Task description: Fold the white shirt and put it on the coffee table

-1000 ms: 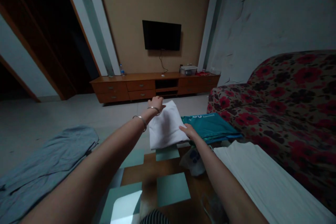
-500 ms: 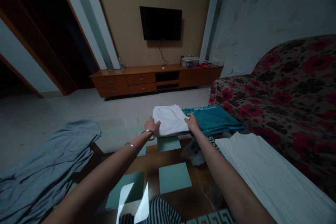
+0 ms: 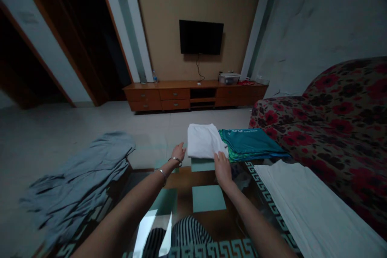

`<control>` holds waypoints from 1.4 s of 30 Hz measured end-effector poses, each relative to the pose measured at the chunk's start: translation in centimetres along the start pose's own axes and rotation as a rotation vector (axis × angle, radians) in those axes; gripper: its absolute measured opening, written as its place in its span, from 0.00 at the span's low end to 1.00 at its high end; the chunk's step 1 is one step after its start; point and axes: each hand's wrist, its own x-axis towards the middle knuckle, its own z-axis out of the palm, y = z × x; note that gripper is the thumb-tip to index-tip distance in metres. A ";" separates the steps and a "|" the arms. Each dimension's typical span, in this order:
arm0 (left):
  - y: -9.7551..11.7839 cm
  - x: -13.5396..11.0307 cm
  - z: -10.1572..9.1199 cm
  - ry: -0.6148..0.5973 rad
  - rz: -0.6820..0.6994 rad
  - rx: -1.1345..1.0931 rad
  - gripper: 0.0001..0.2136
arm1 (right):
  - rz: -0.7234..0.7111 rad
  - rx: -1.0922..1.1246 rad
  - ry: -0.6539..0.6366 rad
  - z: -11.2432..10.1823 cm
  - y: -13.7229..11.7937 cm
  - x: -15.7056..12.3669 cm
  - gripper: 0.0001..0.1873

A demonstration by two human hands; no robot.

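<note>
A folded white cloth (image 3: 203, 140) lies at the far edge of a glass-topped table (image 3: 208, 197). Beside it on the right sits a folded teal garment (image 3: 252, 144) with white lettering. My left hand (image 3: 178, 153), with two bangles on the wrist, hovers just left of the white cloth with fingers loosely extended and nothing in them. My right hand (image 3: 222, 165) rests flat on the table, its fingertips at the near right corner of the white cloth.
A crumpled grey-blue garment (image 3: 81, 177) hangs over the table's left side. A long pale cloth (image 3: 305, 205) lies on the right, next to a red-flowered sofa (image 3: 332, 129). A wooden TV cabinet (image 3: 193, 94) and a wall television (image 3: 201, 37) stand beyond.
Both hands have drawn back from the white cloth toward me. The left hand, earlier pressing the cloth's far edge, is now off it to the left. The cloth lies folded and flat.
</note>
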 end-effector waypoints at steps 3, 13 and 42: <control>-4.3 -4.2 -3.8 0.046 -0.091 0.133 0.18 | -0.021 0.099 -0.126 0.1 0.3 -5.0 0.24; -16.0 -22.8 -19.4 0.112 -0.481 0.357 0.12 | -0.100 0.494 -0.162 -3.6 0.4 -23.1 0.22; -2.8 -38.3 -29.7 0.319 -0.046 -0.038 0.10 | -0.202 1.132 0.002 -36.5 -8.0 -19.4 0.12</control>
